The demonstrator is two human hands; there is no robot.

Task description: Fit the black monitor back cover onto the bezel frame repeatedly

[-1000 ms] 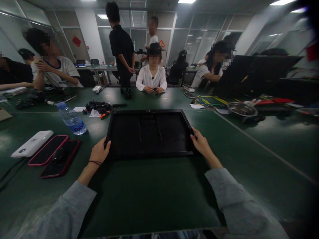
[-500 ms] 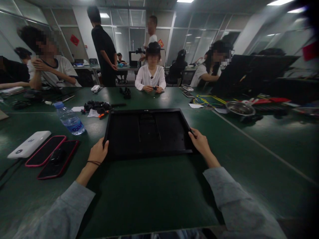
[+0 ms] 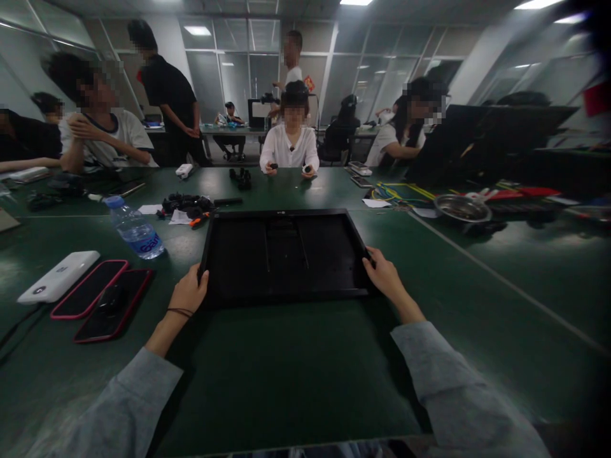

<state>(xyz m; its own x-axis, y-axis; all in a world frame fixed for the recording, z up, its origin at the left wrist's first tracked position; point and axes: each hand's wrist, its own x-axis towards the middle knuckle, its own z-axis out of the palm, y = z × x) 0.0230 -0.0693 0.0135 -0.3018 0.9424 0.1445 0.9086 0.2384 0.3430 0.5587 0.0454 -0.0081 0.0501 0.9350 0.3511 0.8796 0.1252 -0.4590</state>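
Observation:
A wide black monitor panel with a raised rim lies in front of me on the green table. A small light logo marks its far rim, and a faint bracket-like outline shows in its dark middle; I cannot tell whether that is a reflection. My left hand grips its left edge near the close corner, thumb on top and fingers hidden underneath or outside. On the opposite side my right hand is closed around the right edge in much the same way.
To the left are a water bottle, a white power bank and two red-edged phones. Black gear lies beyond. At right are a metal bowl and cables. A person sits opposite.
Both my hands and the panel stay nearly where they were. Across the table, the seated person's hands have moved apart. A standing person in black has shifted left.

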